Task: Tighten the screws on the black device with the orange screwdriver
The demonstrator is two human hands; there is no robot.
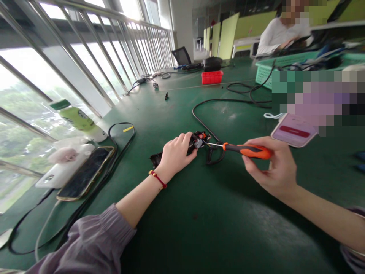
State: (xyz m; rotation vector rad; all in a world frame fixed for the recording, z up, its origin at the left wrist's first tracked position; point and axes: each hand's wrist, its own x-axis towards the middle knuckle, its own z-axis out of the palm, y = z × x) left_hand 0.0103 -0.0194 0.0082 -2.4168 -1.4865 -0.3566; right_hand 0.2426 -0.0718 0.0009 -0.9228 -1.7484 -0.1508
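My left hand [177,154] is closed over a black corded device [197,141], pressing it down on the green table [182,220]. Red and grey parts with small wires show at the device's right end; most of its body lies hidden beneath my fingers. My right hand [275,167] grips an orange and black screwdriver [248,150] by the handle. Its thin shaft points left, and the tip reaches the exposed inner parts of the device. A black cable [199,118] runs behind the device, and a black loop-shaped piece [213,156] lies just right of it.
Phones [87,173], a green-capped bottle [78,120] and cables lie at left by a metal railing [94,45]. Farther back stand a red bin [212,77] and a green basket [264,74]. At right is a pink-screened phone [293,131]; a person in white [282,34] sits beyond.
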